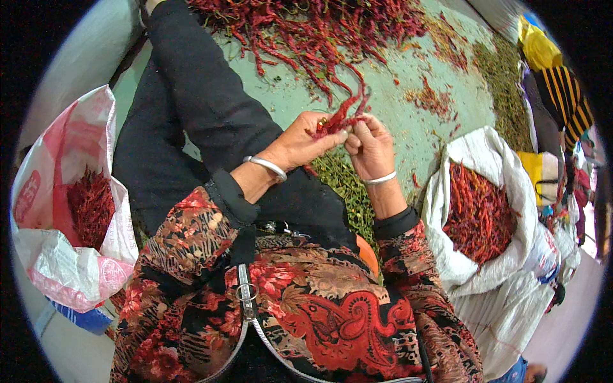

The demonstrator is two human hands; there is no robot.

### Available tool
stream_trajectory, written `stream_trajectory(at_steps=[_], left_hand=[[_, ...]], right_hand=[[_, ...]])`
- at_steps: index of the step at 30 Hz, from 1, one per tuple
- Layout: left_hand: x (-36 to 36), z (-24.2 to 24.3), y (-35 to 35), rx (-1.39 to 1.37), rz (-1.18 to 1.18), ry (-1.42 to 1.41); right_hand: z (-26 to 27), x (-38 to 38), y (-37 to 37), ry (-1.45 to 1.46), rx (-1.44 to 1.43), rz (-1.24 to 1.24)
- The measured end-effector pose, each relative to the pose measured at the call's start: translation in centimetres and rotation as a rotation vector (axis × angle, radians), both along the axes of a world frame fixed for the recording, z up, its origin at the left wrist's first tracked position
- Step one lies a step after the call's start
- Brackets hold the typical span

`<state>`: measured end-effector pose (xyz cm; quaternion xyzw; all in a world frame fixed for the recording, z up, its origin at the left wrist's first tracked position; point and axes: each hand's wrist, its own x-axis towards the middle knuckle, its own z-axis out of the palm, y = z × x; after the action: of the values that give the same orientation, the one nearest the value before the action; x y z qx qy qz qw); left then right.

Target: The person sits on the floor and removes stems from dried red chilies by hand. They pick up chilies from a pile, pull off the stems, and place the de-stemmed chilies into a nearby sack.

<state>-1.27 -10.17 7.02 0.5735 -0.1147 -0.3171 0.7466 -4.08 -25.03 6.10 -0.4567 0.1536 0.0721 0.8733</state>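
Observation:
Several dried red chili peppers [341, 115] are gathered in my left hand [306, 139], their long wrinkled ends pointing away from me. My right hand [371, 143] meets it from the side, thumb and fingers pinched at the stem end of a chili. Just what lies between those right fingertips is partly hidden. Both hands are over my lap, close together. Beyond them a large heap of dried red chilies [316, 28] spreads over the pale green floor [392, 95]. Beneath my hands lies a pile of green stems [342, 182].
A white woven sack [519, 201] of red chilies [479, 215] stands open at my right. On my left is a red and white sack [72, 124] with darker chilies [91, 208] inside. Chili scraps [433, 100] dot the floor, and more green stems [507, 95] lie far right beside bags and cloth.

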Motion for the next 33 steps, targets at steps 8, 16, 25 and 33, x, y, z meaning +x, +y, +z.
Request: stream_trajectory(at_steps=[8,16,25,33], left_hand=[[-2.2,-0.5,-1.3,0.014,-0.16,-0.436],[0.1,-2.0,-1.2,0.348,-0.077,-0.335],[0.6,-1.7,-0.9,0.104,0.078,0.093],[0.1,-1.2,-0.8,0.066,0.121,0.273]], right_hand=[[0.4,-7.0,-15.1,0.297,-0.579,0.073],[2.4,-7.7,-25.3,0.092,-2.346,-0.077],[-7.8,-7.2,-20.9,0.441,-1.919,0.57],[-4.1,-5.6,-16.9,0.141,-0.372,0.139]])
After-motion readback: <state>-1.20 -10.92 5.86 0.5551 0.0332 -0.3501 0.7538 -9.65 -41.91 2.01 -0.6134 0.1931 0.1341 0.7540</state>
